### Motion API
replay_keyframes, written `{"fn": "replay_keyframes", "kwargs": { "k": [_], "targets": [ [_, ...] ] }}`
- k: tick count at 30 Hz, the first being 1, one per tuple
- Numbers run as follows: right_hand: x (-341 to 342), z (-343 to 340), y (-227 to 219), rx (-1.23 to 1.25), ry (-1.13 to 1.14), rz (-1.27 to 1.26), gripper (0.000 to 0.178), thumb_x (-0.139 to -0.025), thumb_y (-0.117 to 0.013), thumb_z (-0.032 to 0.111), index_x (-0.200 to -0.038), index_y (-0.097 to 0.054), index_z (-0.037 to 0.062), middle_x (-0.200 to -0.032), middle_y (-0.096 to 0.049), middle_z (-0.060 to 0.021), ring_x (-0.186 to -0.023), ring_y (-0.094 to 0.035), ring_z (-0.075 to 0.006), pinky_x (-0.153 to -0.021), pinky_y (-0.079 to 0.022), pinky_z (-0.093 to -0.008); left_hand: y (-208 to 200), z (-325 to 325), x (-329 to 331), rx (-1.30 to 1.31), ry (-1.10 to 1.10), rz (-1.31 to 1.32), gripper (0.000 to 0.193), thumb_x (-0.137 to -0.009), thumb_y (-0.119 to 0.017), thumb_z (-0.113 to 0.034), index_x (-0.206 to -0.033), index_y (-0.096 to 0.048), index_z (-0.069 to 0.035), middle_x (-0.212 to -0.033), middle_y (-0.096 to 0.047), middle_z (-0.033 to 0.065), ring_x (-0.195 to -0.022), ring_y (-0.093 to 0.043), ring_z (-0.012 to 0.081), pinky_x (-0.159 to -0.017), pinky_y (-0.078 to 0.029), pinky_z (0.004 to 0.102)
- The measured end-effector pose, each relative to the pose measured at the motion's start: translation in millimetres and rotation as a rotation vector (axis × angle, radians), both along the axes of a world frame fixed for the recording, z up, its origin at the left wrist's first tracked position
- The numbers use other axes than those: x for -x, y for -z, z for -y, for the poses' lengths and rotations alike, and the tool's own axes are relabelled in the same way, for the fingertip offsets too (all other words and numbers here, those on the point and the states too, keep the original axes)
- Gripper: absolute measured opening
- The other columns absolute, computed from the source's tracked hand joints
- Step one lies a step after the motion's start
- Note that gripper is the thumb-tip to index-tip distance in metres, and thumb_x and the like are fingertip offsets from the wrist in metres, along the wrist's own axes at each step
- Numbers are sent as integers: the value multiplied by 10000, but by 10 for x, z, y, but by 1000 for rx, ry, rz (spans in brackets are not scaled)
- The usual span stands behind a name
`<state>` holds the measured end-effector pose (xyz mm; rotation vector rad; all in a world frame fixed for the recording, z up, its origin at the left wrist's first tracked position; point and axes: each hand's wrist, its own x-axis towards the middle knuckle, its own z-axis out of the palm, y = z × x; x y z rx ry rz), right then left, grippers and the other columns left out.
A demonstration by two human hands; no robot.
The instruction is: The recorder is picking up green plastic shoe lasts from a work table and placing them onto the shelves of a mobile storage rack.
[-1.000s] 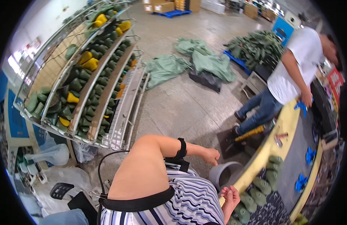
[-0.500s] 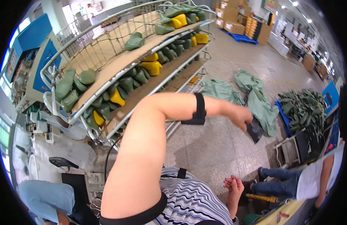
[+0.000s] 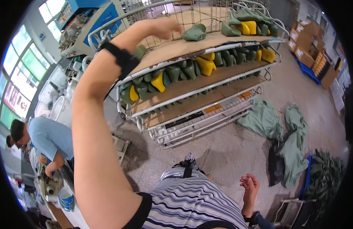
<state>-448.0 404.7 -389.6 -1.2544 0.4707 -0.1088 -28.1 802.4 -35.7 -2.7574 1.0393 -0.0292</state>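
Observation:
My left hand [image 3: 167,29] reaches out over the top shelf of a white tubular rack [image 3: 222,49]. It is close to a lone green shoe last [image 3: 194,33] lying there, with a small gap between them. Motion smears its fingers, and I cannot make out anything in them. Part of another green last [image 3: 139,51] shows behind my forearm. Farther right on that shelf lie more green lasts and a yellow one [image 3: 249,27]. My right hand [image 3: 250,186] hangs low beside my striped shirt, open, with its fingers loosely bent and nothing in them.
Green and yellow lasts [image 3: 206,64] fill the shelf below. Green cloth sacks [image 3: 262,120] and a dark bag [image 3: 276,164] lie on the floor at right, near a blue-edged pile of green pieces [image 3: 326,183]. A person in light blue [image 3: 50,133] works at left. Cartons [image 3: 308,42] stand far right.
My left hand has swung from the floor sacks at right to above the rack's top shelf. The view has turned left. My right hand stays low at my side.

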Motion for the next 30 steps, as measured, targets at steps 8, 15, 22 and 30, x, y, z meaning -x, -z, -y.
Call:
{"fn": "replay_keyframes", "kwargs": {
  "k": [8,15,22,30],
  "targets": [
    [-1130,64,-66,122,-395,44,270,-884,-589,192,-1057,-585,-16,-884,-654,-123,-789,-632,-190,-654,-506,-294,410,-1243,-61,-473,-345,-230,662,-562,-684,-65,-1211,-560,-90,-1236,-491,166,-1120,-497,353,-906,-434,421],
    [-1910,-199,-344,200,-702,143,261,-884,-596,168,-1064,-576,-19,-911,-652,-95,-831,-616,-159,-711,-492,-282,583,-1302,-335,-523,-317,-321,738,-515,-747,-175,-1222,-557,-86,-1214,-496,158,-1119,-495,351,-901,-439,414],
    [-2506,-369,-769,252,-684,304,329,-860,-611,154,-1129,-542,-21,-970,-646,-87,-881,-602,-142,-763,-479,-276,297,-1071,-342,-503,-162,-27,375,-636,-698,-141,-971,-591,-10,-924,-603,166,-884,-585,368,-753,-472,430],
    [-2795,-853,-1352,383,-671,582,399,-830,-608,123,-1195,-518,-11,-995,-638,-113,-907,-612,-168,-751,-479,-272,531,-982,-864,-140,279,113,265,-726,-699,-154,-837,-519,6,-814,-573,182,-812,-556,391,-715,-434,457]
  ]
}}
